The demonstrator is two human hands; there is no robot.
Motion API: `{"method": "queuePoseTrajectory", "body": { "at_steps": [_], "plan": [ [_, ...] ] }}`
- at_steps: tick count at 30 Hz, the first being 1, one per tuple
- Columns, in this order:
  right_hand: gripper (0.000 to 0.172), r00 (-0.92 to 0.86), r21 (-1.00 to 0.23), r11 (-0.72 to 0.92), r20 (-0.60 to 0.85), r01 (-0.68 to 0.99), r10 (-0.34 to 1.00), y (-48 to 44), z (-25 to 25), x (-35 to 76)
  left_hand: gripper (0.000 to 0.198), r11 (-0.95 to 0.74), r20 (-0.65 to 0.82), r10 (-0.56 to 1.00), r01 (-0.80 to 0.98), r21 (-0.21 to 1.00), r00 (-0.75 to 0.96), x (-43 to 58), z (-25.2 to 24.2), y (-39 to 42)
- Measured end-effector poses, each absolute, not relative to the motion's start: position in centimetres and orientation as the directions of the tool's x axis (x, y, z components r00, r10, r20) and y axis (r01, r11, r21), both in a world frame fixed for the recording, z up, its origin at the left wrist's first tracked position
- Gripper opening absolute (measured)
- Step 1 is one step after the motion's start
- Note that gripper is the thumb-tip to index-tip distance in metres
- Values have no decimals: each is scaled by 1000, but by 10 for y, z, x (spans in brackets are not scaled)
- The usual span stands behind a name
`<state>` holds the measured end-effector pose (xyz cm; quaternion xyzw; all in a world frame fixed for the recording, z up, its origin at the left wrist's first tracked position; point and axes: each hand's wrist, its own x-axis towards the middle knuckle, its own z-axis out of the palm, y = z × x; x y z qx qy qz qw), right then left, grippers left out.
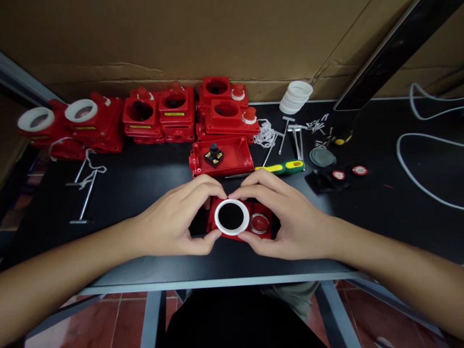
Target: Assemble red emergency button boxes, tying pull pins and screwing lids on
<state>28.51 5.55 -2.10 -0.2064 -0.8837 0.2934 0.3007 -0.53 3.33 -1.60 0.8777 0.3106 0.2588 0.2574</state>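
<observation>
A white ring [248, 220] sits over the round opening of a red housing cover [266, 233], which lies on the dark table near its front edge. My left hand [184, 217] grips the ring from the left, thumb below and fingers above. From the right, my right hand [286, 220] pinches the same ring, its thumb at the lower rim. Through the ring I see only black. A red round button [259, 223] with a pale collar is on the cover's right part. Just behind my hands is an open red box [235, 157] with a black switch block [214, 155] inside.
Several red housings [177, 113] line the back. White rings [296, 96] are stacked at the back right. A green-yellow screwdriver [286, 167], T-handled tools [297, 140], screws, clear discs [322, 157] and black parts [326, 179] lie to the right. More metal tools [87, 198] lie left.
</observation>
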Motion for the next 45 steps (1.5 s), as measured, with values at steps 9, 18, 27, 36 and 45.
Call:
{"method": "queuePoseTrajectory", "body": {
  "at_steps": [9, 18, 27, 36, 45],
  "plan": [
    [44, -732, -608, 759, 405, 233, 549, 54, -18, 287, 42, -672, 282, 676, 414, 614, 681, -5, -16, 33],
    [43, -704, -629, 740, 414, 238, 577, 54, -22, 285, 41, -651, 284, 702, 426, 628, 654, -4, -16, 32],
    [45, -699, -635, 732, 407, 247, 588, 55, -24, 286, 39, -655, 297, 703, 425, 625, 647, -4, -16, 32],
    [48, -682, -637, 730, 422, 246, 598, 54, -29, 285, 39, -652, 303, 704, 413, 636, 643, -5, -15, 33],
    [48, -715, -640, 720, 369, 269, 594, 55, -26, 287, 37, -644, 293, 706, 413, 644, 644, -5, -15, 34]
  ]
}}
